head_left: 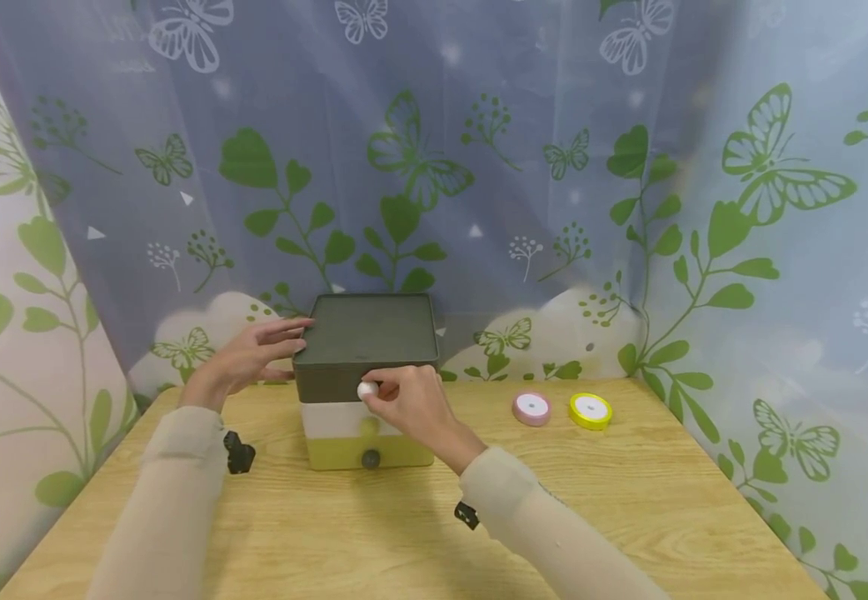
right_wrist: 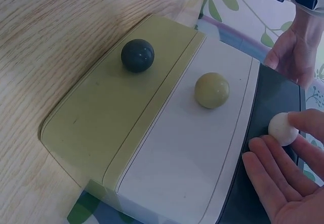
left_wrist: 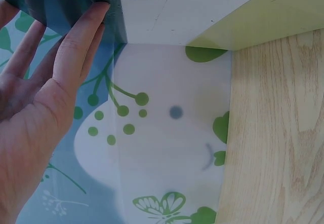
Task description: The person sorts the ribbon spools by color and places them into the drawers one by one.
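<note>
Taking 12 o'clock as straight ahead of the person, I see the pale sleeves point(head_left: 167, 479) reach in over the wooden table point(head_left: 591, 517) at 7 and 5. The right hand point(head_left: 415, 400) comes first, at the near face of a three-tier drawer box point(head_left: 368, 329); its thumb and forefinger pinch the white knob point(right_wrist: 282, 129) of the dark top tier, the other fingers loosely extended beneath. A small round knob suits such a fingertip hold, I'd judge.

The box sits a touch to the 11 side of 12, squarely in front, presumably so both arms reach it easily. Its knobs all point to 6: a dark knob point(head_left: 370, 459) on the yellow-green bottom tier point(head_left: 329, 454), a yellow knob point(right_wrist: 212, 90) on the white middle tier point(right_wrist: 167, 158). The tiers stack upright, each front running lengthwise from 9 to 3; whether the whole box has one longer axis I can't tell.

At the box's 9 o'clock, the left hand point(head_left: 254, 354) is spread, fingers nearly straight against the dark side and wrapped round nothing, likely to steady it.

Over at 1, well apart from the box, lie a pink-rimmed disc point(head_left: 531, 408) and a yellow-rimmed disc point(head_left: 590, 411), flat and near each other. Behind everything hangs a butterfly-and-leaf curtain point(head_left: 494, 242).
</note>
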A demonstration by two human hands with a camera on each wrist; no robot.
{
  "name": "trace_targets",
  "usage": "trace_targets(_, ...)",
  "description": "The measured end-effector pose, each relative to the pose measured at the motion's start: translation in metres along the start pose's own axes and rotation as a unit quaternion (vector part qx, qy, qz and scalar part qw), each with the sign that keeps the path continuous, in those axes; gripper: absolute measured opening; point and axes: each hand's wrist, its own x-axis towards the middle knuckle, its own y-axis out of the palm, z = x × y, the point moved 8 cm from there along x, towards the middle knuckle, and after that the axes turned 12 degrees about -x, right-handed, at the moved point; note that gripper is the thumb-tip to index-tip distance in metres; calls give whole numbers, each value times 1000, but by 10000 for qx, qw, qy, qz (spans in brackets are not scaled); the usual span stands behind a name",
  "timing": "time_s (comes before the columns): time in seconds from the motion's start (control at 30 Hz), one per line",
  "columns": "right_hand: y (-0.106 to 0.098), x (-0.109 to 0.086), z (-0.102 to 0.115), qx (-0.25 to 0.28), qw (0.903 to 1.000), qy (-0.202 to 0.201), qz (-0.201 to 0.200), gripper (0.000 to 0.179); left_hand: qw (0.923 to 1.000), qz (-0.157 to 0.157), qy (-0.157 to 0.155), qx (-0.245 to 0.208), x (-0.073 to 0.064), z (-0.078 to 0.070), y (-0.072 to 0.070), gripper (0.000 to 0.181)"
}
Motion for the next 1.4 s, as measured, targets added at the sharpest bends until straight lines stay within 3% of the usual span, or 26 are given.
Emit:
trace_targets(0.3, 2, -8, -5, 704, 9973, 69, 185, 27, 10000, 11, 7, 7, -1, 1, 0, 65)
trace_targets(0.47, -3, -14, -10, 1043, 9944, 178, 61, 25, 10000, 58, 63, 10, -2, -3, 1, 65)
trace_targets(0.67, 3, -17, -18, 932, 9946, 344, 307, 14, 9999, 60, 75, 51, -3, -6, 0, 65)
trace_targets(0.97, 30, -24, -28, 924, 9908, 360, 917, 21, 10000, 18, 17, 2, -4, -5, 0, 65)
trace_targets(1.4, 53, -27, -34, 999, 9871, 571, 1117, 27, 10000, 6, 43, 16, -1, -1, -1, 65)
